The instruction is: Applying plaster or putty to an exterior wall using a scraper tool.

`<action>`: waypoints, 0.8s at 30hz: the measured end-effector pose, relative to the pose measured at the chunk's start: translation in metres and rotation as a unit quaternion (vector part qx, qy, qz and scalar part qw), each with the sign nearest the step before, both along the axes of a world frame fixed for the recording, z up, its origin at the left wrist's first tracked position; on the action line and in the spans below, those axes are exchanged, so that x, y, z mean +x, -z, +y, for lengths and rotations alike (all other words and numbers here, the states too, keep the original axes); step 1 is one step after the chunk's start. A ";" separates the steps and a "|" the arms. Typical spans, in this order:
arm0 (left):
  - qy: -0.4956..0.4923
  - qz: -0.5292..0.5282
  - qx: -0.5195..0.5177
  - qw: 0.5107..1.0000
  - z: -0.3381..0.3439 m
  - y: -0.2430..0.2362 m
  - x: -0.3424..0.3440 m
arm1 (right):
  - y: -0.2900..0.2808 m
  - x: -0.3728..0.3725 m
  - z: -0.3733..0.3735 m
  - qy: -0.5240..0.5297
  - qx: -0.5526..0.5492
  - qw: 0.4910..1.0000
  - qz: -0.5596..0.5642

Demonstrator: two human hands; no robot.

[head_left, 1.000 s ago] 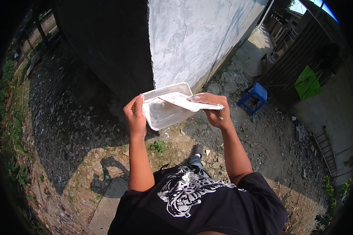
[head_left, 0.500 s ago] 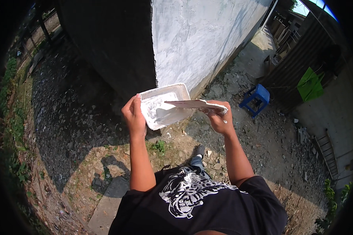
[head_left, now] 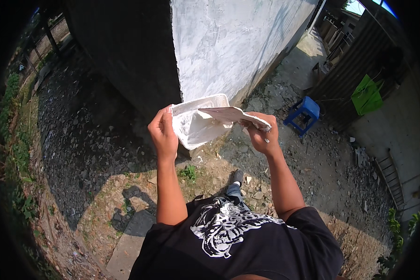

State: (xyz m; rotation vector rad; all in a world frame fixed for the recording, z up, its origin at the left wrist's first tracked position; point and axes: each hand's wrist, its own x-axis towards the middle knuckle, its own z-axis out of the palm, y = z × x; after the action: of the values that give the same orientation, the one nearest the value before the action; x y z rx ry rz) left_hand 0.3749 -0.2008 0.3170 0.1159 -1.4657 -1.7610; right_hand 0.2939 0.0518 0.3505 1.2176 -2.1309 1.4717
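Note:
My left hand [head_left: 164, 135] grips the left side of a white rectangular tub [head_left: 209, 101], thumb over the rim. Wet white putty [head_left: 196, 128] coats the inside of the tub. In my right hand [head_left: 264, 136] is a flat, broad putty scraper [head_left: 224, 113], smeared with white, its fingers closed round the near end. The scraper's far end reaches over the tub's opening. A white spot of putty sits on the back of my right hand. The tub is held in front of the corner of a white-coated wall [head_left: 228, 46].
Right of the wall stands a blue plastic stool [head_left: 304, 112] on gravelly ground. A green bag [head_left: 367, 95] hangs by a corrugated metal fence [head_left: 347, 77]. A ladder [head_left: 390, 179] lies farther right. Under my left arm is a concrete slab [head_left: 130, 247].
The tub and both hands have shifted slightly right and up. The scraper has turned a little, showing more of its broad face, and sits over the tub.

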 end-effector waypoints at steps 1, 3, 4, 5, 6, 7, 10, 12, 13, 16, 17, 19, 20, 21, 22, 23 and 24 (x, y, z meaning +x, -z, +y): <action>-0.001 0.000 0.000 1.000 0.002 -0.001 0.001 | 0.005 0.000 0.004 0.009 -0.020 0.999 -0.049; -0.017 0.006 -0.005 1.000 0.006 -0.005 0.003 | 0.021 -0.001 0.010 0.012 -0.006 0.996 -0.092; -0.015 0.007 -0.005 1.000 0.007 -0.004 0.003 | 0.028 0.001 0.009 0.021 -0.062 0.986 -0.154; -0.023 0.008 0.002 1.000 0.009 -0.002 0.002 | 0.033 0.003 0.008 0.031 -0.118 0.969 -0.215; -0.031 0.008 0.009 0.999 0.010 -0.002 0.002 | 0.036 0.006 0.006 0.032 -0.119 0.969 -0.215; -0.029 0.008 0.008 1.000 0.012 -0.003 0.003 | 0.038 0.008 0.006 0.028 -0.152 0.963 -0.222; -0.037 0.023 0.028 0.999 0.019 -0.007 0.002 | 0.051 0.010 0.006 0.033 -0.218 0.944 -0.246; -0.043 0.022 0.022 0.999 0.018 -0.006 0.002 | 0.051 0.013 0.008 0.040 -0.250 0.931 -0.263; -0.042 0.023 0.022 0.999 0.016 -0.003 0.002 | 0.046 0.016 0.009 0.033 -0.271 0.919 -0.283; -0.037 0.012 0.001 0.999 0.013 0.004 0.002 | 0.033 0.016 0.017 0.028 -0.311 0.904 -0.292; -0.039 0.014 -0.019 0.999 0.012 0.005 0.001 | 0.029 0.013 0.020 0.032 -0.330 0.901 -0.281; -0.038 0.015 -0.041 0.998 0.013 0.005 0.002 | 0.021 0.009 0.025 0.025 -0.333 0.904 -0.267; -0.034 0.017 -0.037 0.999 0.014 0.004 0.003 | 0.018 0.008 0.025 0.028 -0.313 0.914 -0.256; -0.030 0.020 -0.032 0.999 0.015 0.004 0.003 | 0.016 0.007 0.027 0.032 -0.293 0.924 -0.244; -0.029 0.020 -0.033 0.999 0.016 0.003 0.003 | 0.017 0.005 0.028 0.026 -0.272 0.933 -0.235; -0.033 0.020 -0.049 0.998 0.018 0.003 0.003 | 0.017 0.007 0.028 0.027 -0.273 0.933 -0.235; -0.038 0.021 -0.065 0.997 0.019 0.003 0.004 | 0.017 0.008 0.027 0.042 -0.238 0.947 -0.210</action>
State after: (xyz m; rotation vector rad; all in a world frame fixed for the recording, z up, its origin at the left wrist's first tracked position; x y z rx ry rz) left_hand 0.3785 -0.1819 0.3140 0.0670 -1.5207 -1.5938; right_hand 0.3021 0.0786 0.3334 0.6753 -1.8465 2.1894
